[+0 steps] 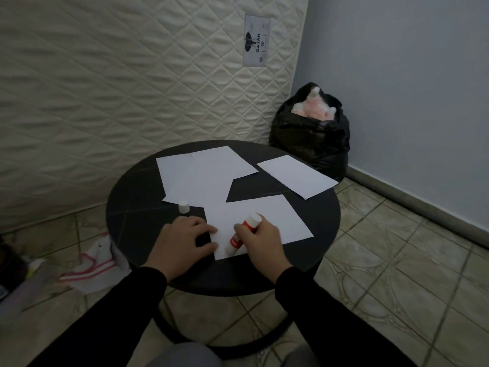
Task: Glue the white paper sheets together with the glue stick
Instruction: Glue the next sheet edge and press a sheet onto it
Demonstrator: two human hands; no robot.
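Observation:
Three white paper sheets lie on a round black table (137, 207). The near sheet (267, 215) sits at the front; my left hand (182, 242) presses its left edge with fingers spread. My right hand (262, 245) grips a red and white glue stick (242, 235), held at a slant with its lower end down on the near sheet. A larger sheet (203, 173) lies at the back left, overlapping the near one. A third sheet (296, 176) lies apart at the back right. The white glue cap (183, 207) stands on the table beside my left hand.
A quilted mattress (132, 88) leans upright behind the table. A full black rubbish bag (312, 139) stands in the corner at the back right. A white and pink cloth (92, 266) lies on the tiled floor to the left.

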